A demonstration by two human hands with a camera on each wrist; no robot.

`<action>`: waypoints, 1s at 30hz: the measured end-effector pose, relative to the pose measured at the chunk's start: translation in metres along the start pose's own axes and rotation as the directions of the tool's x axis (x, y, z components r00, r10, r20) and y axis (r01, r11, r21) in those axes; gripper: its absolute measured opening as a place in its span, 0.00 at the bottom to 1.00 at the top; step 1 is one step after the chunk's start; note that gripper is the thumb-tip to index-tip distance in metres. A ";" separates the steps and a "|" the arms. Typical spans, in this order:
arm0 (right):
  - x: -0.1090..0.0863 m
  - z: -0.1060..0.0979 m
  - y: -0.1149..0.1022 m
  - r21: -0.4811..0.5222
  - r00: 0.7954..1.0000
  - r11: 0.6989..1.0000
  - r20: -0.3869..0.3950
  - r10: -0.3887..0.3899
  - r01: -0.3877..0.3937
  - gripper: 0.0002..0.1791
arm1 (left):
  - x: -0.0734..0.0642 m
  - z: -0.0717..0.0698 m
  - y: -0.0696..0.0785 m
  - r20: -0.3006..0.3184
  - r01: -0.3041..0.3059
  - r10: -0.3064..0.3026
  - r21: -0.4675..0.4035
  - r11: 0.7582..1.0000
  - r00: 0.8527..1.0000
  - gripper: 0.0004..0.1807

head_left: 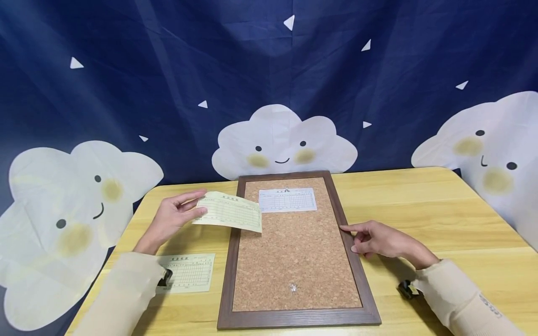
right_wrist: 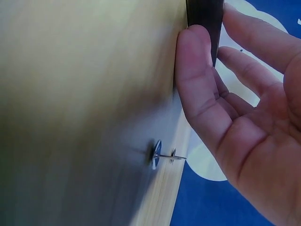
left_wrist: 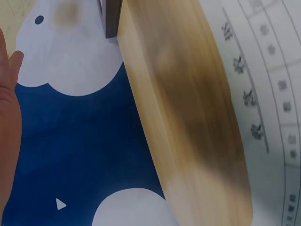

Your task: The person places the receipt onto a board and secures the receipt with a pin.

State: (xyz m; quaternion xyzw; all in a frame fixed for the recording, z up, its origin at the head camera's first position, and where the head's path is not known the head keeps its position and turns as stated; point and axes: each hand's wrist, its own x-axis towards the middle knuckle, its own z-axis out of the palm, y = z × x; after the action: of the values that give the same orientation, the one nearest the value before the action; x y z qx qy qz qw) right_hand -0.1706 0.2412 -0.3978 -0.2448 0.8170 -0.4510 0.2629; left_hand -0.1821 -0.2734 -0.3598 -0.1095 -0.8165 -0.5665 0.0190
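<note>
In the head view, my left hand (head_left: pixel 172 217) pinches the left end of a pale yellow-green printed form (head_left: pixel 229 210) between thumb and fingers. The form's right end hangs over the left side of a framed corkboard (head_left: pixel 290 252). My right hand (head_left: pixel 384 240) touches the board's right dark wooden frame (head_left: pixel 350 242) with index finger and thumb. A white printed form (head_left: pixel 287 200) is on the upper cork, with a small shiny tack (head_left: pixel 287 190) at its top edge. Lower on the cork sits a small shiny silvery piece (head_left: pixel 293 288).
Another pale green form (head_left: pixel 191 275) lies left of the board, partly under the left forearm. A metal thumbtack (right_wrist: pixel 156 155) is on the wooden table (head_left: pixel 420 200) near the right hand. Behind the table hangs a blue cloud-print cloth (head_left: pixel 252 56).
</note>
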 end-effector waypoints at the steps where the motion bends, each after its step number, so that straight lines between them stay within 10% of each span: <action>1: 0.000 0.000 0.000 -0.002 1.000 1.000 0.000 -0.001 0.001 0.34 | 0.000 0.001 0.000 0.004 0.000 0.000 -0.006 1.000 1.000 0.29; 30: -0.001 0.000 0.002 0.006 1.000 1.000 0.002 -0.024 0.024 0.34 | 0.006 0.031 0.003 0.030 -0.047 0.049 -0.068 0.997 0.998 0.25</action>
State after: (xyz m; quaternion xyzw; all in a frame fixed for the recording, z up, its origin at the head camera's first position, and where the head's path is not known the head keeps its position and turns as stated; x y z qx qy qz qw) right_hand -0.1699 0.2425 -0.3993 -0.2544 0.8123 -0.4565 0.2589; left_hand -0.1843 -0.2429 -0.3670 -0.1389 -0.7944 -0.5911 0.0159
